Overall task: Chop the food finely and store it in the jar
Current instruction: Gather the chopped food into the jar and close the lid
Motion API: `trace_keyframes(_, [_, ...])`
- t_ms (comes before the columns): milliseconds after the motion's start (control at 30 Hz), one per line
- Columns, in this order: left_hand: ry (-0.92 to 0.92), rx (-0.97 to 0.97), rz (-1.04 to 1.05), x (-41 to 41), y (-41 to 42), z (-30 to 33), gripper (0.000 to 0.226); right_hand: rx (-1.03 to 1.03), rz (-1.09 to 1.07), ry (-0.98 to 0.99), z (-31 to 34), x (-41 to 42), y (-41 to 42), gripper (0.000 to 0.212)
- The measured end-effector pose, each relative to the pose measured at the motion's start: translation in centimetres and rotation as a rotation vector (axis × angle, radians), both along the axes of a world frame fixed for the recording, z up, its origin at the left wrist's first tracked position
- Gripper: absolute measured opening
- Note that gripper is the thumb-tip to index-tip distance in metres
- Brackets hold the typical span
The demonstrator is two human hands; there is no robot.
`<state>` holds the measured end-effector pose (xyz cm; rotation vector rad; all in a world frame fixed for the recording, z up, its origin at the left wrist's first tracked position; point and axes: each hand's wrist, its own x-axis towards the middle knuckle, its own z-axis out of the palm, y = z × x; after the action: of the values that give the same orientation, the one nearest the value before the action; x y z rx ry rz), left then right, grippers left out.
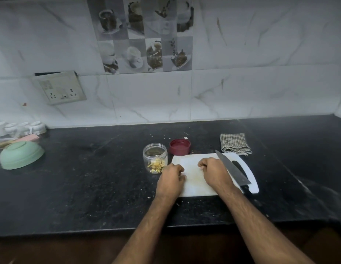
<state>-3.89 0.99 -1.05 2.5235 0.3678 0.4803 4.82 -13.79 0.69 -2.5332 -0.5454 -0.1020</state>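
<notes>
Fingers of both hands — left hand [170, 180], right hand [213, 171] — curl loosely, holding nothing, over the cutting board [196, 185]; no legible writing.

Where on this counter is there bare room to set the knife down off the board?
Bare counter lies between the green bowl and the jar, and right of the cloth. It is crowded around the cutting board: jar, red lid, knife, both hands.
</notes>
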Motion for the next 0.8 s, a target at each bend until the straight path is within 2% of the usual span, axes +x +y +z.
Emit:
trace_keyframes(67, [0.041,0.012,0.039,0.3,-0.3,-0.4,0.027,-0.059,-0.031,0.017,-0.7,0.1,-0.9,0.028])
trace_keyframes(133, [0.061,0.011,0.069,0.3,-0.4,-0.5,0.022,-0.11,-0.046,0.027,-1.3,0.0,-1.4,0.022])
trace_keyframes(233, [0.07,0.008,0.094,0.3,-0.9,-0.2,0.009,-0.135,0.066,-0.024,-1.4,-0.4,-1.5,0.038])
trace_keyframes(367, [0.103,0.068,0.084,0.4,-1.3,0.3,0.012,-0.155,0.16,-0.045,-1.1,-1.8,-1.2,0.041])
trace_keyframes(500, [0.094,0.119,0.051,0.6,-2.0,0.1,0.012,-0.198,0.147,-0.079,-1.0,-2.7,-1.5,0.017])
trace_keyframes(633, [0.067,0.175,0.062,0.7,-2.8,-0.1,0.011,-0.144,0.115,-0.027,-0.6,-2.5,-1.5,0.008])
trace_keyframes(800, [0.091,-0.037,0.123,0.9,-2.4,-0.1,0.019,-0.142,0.154,-0.046,0.0,-2.5,-0.9,0.007])
